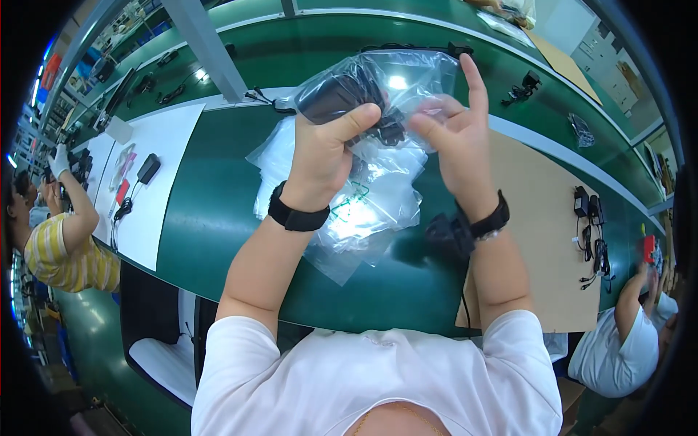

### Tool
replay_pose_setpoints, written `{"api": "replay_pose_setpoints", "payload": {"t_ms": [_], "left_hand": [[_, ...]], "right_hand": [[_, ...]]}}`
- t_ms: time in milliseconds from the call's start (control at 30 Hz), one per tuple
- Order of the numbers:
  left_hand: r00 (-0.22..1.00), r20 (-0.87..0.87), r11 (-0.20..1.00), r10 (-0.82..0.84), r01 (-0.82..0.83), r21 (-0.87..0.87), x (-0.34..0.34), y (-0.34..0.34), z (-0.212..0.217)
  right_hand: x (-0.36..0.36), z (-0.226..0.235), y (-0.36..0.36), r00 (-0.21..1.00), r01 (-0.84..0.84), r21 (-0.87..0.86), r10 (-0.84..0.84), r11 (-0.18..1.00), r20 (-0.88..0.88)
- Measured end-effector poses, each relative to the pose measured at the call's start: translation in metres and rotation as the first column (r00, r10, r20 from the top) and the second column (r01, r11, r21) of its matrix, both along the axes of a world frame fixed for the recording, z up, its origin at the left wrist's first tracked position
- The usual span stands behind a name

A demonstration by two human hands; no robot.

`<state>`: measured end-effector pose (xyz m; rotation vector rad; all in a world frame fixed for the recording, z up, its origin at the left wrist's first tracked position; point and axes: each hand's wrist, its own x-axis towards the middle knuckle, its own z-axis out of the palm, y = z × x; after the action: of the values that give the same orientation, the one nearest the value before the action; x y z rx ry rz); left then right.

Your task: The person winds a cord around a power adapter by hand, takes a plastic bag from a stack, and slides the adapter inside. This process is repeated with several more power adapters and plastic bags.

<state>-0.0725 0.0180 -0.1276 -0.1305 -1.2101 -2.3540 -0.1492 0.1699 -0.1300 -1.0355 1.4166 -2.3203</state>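
here, left hand (321,156) holds black adapter (336,100); right hand (462,145) pinches bag (427,69)

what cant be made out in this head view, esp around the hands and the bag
All in the head view:
- Left hand: most fingers, hidden behind the black device.
- Right hand: its grip on the clear bag, obscured by blur and plastic.
- Dark thing beside the right wrist: blurred, kind unclear.
- Bag pile: count hidden by overlap.
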Motion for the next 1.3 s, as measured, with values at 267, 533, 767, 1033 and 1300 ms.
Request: {"api": "replay_pose_setpoints", "payload": {"t_ms": [267,533,767,1033,1300], "left_hand": [[0.989,0.003,0.979,-0.149,0.147,0.142,0.001,-0.020,-0.003],[0.991,-0.135,0.995,-0.001,-0.012,-0.098,0.005,0.011,-0.006],[0.998,-0.053,0.989,0.027,-0.034,-0.144,0.001,0.030,-0.013],[0.973,0.059,0.907,0.223,-0.184,-0.379,-0.001,0.014,-0.008],[0.932,0.015,0.841,0.363,-0.320,-0.436,-0.007,0.011,-0.026]], "right_hand": [[-0.077,0.017,0.074,0.953,0.289,-0.241,-0.301,0.926,-0.015],[-0.002,-0.020,-0.005,0.881,-0.436,-0.033,0.434,0.899,0.188],[0.006,-0.018,-0.012,0.949,-0.007,0.090,-0.021,0.996,0.314],[-0.010,-0.023,-0.005,0.310,0.781,-0.090,-0.509,0.618,-0.803],[0.004,-0.030,-0.016,0.940,0.319,0.264,-0.268,0.910,-0.209]]}}
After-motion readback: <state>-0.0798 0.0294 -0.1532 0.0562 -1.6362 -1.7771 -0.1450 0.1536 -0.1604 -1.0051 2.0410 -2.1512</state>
